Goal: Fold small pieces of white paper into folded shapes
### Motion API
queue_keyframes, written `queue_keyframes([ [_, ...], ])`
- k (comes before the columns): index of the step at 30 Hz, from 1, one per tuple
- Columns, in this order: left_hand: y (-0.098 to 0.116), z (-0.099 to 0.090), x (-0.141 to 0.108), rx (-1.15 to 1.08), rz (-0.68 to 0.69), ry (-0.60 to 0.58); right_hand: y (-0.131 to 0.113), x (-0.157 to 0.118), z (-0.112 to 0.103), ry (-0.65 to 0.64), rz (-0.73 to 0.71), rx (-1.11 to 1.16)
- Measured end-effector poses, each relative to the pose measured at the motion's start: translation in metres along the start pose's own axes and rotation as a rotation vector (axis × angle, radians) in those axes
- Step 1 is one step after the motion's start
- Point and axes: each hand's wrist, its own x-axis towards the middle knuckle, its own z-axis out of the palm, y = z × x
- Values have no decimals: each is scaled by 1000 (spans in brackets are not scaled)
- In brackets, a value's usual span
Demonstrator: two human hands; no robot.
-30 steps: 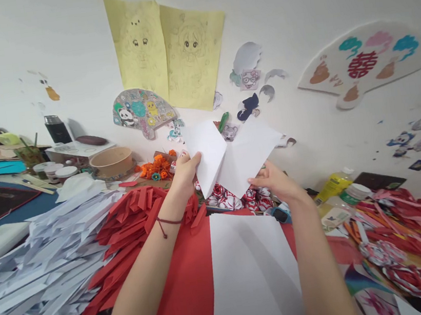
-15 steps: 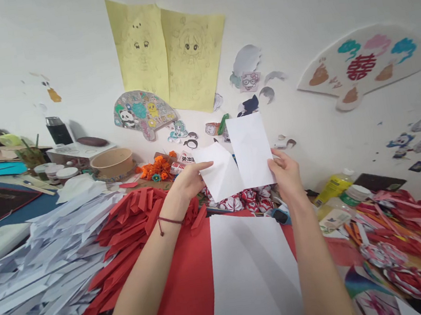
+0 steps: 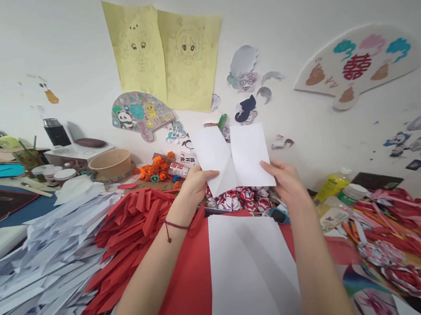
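White creased paper spread in two panels, raised in front of red-and-white flowers, left hand pinching its left side, right hand pinching its right edge, long white sheet below, red strips heaped at left

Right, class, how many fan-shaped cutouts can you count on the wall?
2: the panda fan at the left yellow drawing's lower edge, and the fan with red characters at far right. Neither looks hidden.
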Motion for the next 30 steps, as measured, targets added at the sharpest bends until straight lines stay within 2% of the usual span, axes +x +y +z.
queue_keyframes([
  [3, 0, -2, 1, 9, 9, 24, 7, 1, -4, -149, 167, -18],
  [5, 0, -2, 2, 1, 8, 36, 11, 3, -5, -168, 179, -44],
  [11, 0, -6, 3, 24, 77, 28, 14, 7, -6, -1, -12, -72],
  [16, 2, -10, 3, 233, 238, 44, 8, 9, -12, 75, -97, -130],
  [19, 4, -10, 3, 400, 306, 100, 4, 10, -14, 128, -133, -180],
  [24, 2, -8, 3, 792, 438, 278, 0, 9, -14, 127, -137, -266],
  [27, 3, -8, 2, 915, 525, 297, -3, 6, -12, 103, -133, -316],
  [30, 8, -9, 0, 878, 558, 264, -5, 3, -10, 54, -100, -295],
])
